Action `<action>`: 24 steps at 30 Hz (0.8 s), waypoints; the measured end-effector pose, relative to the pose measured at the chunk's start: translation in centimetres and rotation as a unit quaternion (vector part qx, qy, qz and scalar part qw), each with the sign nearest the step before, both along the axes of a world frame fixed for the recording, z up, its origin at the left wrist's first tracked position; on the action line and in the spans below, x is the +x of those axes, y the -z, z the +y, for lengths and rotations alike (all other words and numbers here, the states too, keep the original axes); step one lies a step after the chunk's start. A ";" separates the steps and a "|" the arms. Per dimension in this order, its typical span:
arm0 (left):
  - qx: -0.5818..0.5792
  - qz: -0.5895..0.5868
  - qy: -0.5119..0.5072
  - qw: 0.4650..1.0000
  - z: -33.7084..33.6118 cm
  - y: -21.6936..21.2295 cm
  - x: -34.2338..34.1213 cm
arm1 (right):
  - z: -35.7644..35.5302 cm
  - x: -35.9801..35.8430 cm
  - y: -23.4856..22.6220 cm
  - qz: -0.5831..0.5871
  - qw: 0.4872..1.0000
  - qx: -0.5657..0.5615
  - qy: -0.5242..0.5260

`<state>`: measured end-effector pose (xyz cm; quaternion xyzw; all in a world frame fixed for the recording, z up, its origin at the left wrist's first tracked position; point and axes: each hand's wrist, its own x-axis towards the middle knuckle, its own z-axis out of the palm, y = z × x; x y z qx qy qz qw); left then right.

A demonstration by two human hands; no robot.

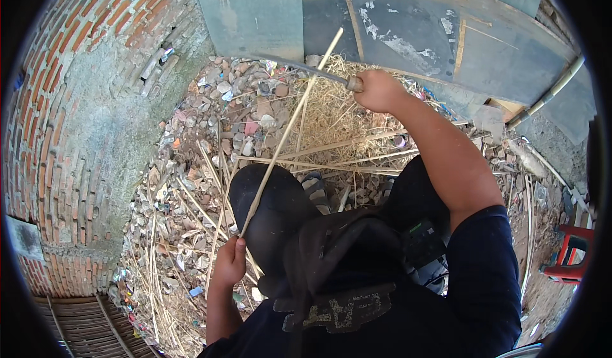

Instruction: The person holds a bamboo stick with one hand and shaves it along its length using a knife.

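Note:
My left hand (229, 264) is closed around the lower end of a long pale bamboo strip (290, 125). From there the strip slants up and away to the right, passing over my left knee. Held out at the far side, my right hand (380, 91) grips the handle of a long-bladed knife (322, 73). Its dark blade points left and crosses the strip near the strip's far end; whether the two touch, I cannot tell. Fine pale shavings (344, 122) lie heaped on the ground below the knife.
Several more bamboo strips (331, 165) lie across the rubble-strewn ground (255, 106) in front of my knees and at my left. A brick wall (83, 128) rises on the left, with grey panels (408, 33) along the far side. A red stool (569, 254) stands at the right.

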<state>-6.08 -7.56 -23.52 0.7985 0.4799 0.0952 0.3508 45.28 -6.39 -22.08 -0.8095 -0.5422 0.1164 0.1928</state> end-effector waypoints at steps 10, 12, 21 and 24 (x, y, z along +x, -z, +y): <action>-0.014 0.005 0.001 1.000 0.3 1.2 -1.1 | 0.1 -5.8 -2.8 -0.020 0.971 -0.118 -0.209; -0.016 -0.005 0.009 1.000 0.5 0.9 -0.5 | 0.5 -2.4 -0.8 0.019 0.990 -0.069 -0.124; -0.050 0.042 -0.008 0.998 0.1 -2.0 0.5 | -0.4 -3.4 -1.8 -0.024 0.992 -0.091 -0.086; -0.043 0.031 0.007 0.999 0.5 -0.8 0.0 | -0.7 -4.6 -1.8 -0.092 0.974 -0.087 -0.187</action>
